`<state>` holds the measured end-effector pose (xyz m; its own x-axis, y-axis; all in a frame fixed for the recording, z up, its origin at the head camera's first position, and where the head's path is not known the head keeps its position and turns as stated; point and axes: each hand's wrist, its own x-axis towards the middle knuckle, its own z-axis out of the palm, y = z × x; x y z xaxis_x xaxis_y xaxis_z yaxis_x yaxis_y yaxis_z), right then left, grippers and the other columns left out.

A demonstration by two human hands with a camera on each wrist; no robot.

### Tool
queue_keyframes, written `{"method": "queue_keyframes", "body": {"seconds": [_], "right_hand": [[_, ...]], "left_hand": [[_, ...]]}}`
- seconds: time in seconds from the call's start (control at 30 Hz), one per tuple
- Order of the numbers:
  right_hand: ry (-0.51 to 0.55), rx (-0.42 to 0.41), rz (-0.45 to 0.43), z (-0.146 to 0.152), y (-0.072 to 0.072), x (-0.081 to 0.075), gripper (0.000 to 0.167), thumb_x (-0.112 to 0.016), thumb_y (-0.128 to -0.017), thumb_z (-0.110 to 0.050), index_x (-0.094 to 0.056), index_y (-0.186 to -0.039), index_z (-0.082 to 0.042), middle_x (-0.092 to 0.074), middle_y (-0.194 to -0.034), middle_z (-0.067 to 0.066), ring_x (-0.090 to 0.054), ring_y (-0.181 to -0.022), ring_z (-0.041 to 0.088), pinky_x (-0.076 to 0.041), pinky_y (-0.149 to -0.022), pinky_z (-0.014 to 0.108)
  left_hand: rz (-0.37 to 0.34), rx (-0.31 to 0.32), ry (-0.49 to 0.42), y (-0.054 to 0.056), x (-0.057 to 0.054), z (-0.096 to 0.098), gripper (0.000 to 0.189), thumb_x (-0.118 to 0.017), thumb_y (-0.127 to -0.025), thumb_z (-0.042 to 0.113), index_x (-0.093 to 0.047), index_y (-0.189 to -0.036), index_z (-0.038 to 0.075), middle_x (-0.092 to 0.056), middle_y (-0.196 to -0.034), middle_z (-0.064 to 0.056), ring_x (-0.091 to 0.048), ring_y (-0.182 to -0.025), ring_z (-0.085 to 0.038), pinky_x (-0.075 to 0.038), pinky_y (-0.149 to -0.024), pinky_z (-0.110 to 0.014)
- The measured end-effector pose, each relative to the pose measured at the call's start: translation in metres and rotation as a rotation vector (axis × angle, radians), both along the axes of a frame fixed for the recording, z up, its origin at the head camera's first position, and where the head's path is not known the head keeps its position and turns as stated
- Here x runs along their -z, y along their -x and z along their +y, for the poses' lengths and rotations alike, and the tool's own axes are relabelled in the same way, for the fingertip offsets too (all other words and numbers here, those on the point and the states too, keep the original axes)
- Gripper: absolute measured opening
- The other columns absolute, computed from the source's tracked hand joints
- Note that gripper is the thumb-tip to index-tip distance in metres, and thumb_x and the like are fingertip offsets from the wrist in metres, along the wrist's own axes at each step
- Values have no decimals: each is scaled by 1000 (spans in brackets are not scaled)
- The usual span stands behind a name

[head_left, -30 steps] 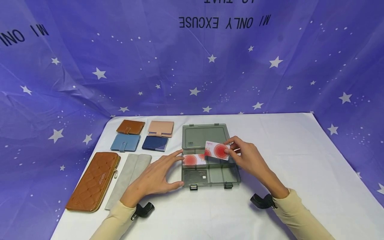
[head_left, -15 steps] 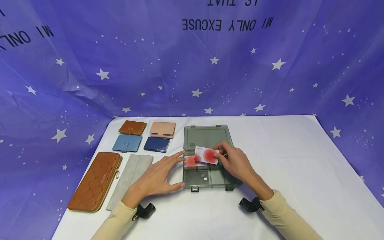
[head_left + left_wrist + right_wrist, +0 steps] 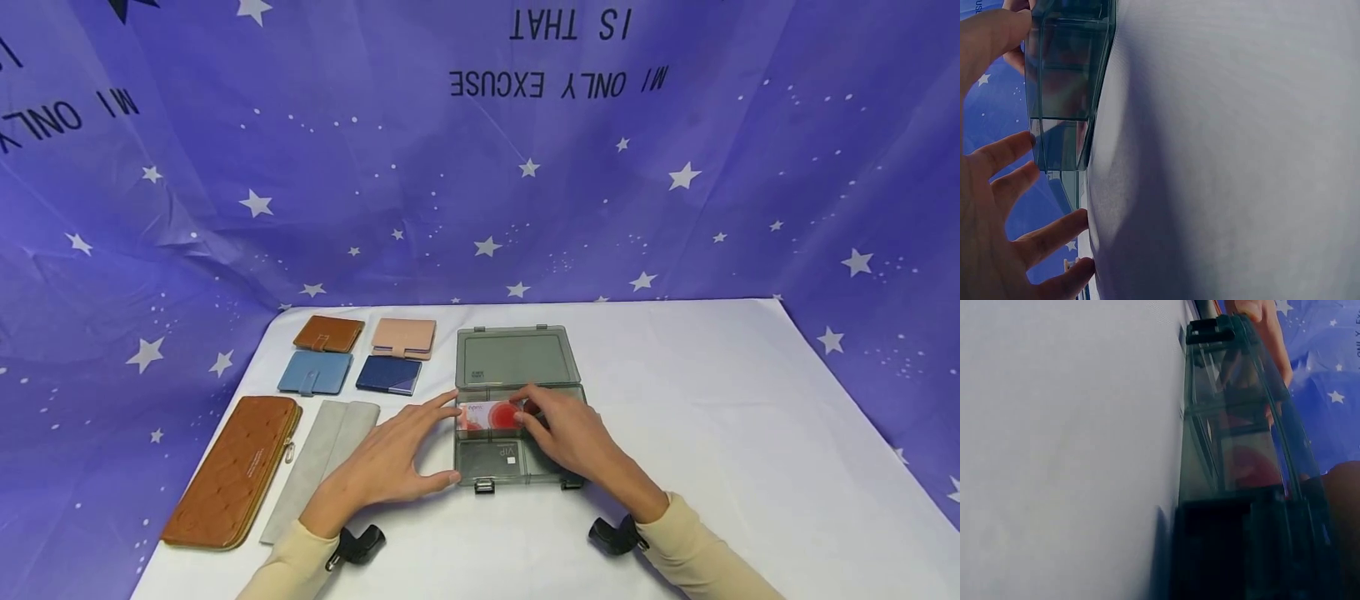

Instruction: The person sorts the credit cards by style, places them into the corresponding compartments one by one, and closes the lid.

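My right hand [image 3: 576,435] pinches a white plastic card [image 3: 483,414] with red circles by its right end. The card lies over the back left compartment of a grey see-through divider box [image 3: 542,460], whose lid [image 3: 517,358] is folded back. A dark VIP card [image 3: 480,462] sits in the front left compartment. Spread along the box's left side, my left hand [image 3: 386,462] has its thumb and index finger right at the wall, also seen in the left wrist view, where the box [image 3: 1063,94] shows side-on. Through the box wall [image 3: 1200,456], the right wrist view shows red card print.
Left of the box lie a brown card wallet [image 3: 328,333], a pink one [image 3: 405,337], a blue one [image 3: 315,372] and a navy card case [image 3: 388,374]. A brown zip purse [image 3: 232,475] and a grey long wallet [image 3: 322,467] lie nearer.
My right hand has carried the card leftward and down into the box's back left area, over the similar red-circled card seen there before. My left hand has stayed beside the box.
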<state>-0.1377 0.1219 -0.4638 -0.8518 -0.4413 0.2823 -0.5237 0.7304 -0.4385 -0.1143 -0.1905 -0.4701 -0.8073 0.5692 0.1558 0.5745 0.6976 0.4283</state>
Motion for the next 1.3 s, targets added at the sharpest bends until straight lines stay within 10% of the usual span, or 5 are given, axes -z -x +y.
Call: {"method": "queue_keyframes", "body": {"seconds": [0.5,0.77,1.07,1.3], "right_hand": [[-213,-138,48,-3,-4,0,43,-65,-109,-39,-70,-140,-9,-72,-128,10,-70,-118,28,-59,-98,48],[-108,-116,52,17,6,-23,32,-67,-108,-38,-77,-127,-15,-77,-126,5,-73,-117,28,-60,-95,50],[221,133,-245,68,40,-21,59,-63,-111,-32,-48,-158,0,-52,-156,30,-58,-136,52,-49,-109,63],[387,74,-513,79,54,-2,61,-57,-113,-23,-36,-162,7,-46,-160,33,-53,-141,50,-45,-114,60]], "left_hand": [[-4,5,-3,3,-5,2,90,-75,-90,68,-48,-163,23,-30,-176,11,-50,-149,-28,-51,-107,-58],[-139,34,-50,6,-19,3,85,-78,-95,56,-45,-164,21,-23,-179,-1,-41,-156,-33,-48,-112,-60],[-468,-113,-341,24,-35,28,80,-56,-112,46,-18,-172,10,-24,-175,-24,-39,-156,-42,-33,-123,-63],[-602,-255,-563,41,-28,54,78,-45,-116,42,-6,-171,3,-16,-173,-35,-18,-162,-45,-20,-129,-62]]}}
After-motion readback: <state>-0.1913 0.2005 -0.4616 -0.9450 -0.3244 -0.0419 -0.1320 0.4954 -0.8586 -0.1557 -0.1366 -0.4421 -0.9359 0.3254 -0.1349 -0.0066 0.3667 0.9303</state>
